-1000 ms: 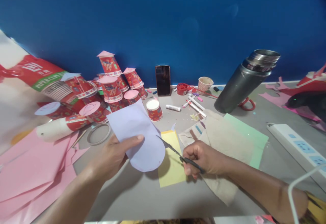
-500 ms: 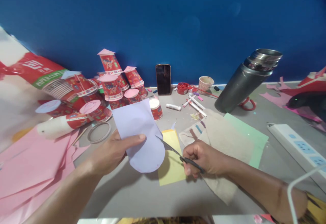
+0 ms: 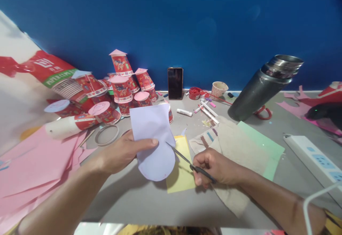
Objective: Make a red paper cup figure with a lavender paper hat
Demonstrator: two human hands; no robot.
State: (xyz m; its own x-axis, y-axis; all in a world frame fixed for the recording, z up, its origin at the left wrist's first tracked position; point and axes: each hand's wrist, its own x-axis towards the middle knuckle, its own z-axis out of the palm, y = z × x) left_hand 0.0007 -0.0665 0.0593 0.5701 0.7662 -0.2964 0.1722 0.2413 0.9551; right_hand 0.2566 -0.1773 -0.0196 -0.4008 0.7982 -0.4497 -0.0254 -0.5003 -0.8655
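My left hand (image 3: 128, 151) pinches a pale lilac sheet of paper (image 3: 153, 126) at its left side, thumb on top and fingers hidden behind. The lower end of the sheet is cut to a rounded outline. My right hand (image 3: 213, 167) is closed around the handles of dark scissors (image 3: 184, 158). Their blades reach the right edge of the lilac sheet, at the notch above the rounded part. Below the scissors lies a yellow sheet (image 3: 181, 183) on the table. A beige cloth (image 3: 240, 149) lies beneath and behind my right hand.
Red paper cups (image 3: 121, 88) with paper tops are stacked at back left, near pink sheets (image 3: 34, 163) and a tape roll (image 3: 107, 135). A phone (image 3: 175, 83) leans on the wall. Markers (image 3: 208, 112), a dark flask (image 3: 262, 88) and a power strip (image 3: 315, 156) stand or lie rightward.
The lilac sheet has turned slightly more upright in my left hand. The scissors stay at its right edge, in much the same pose. The whole view has shifted a little.
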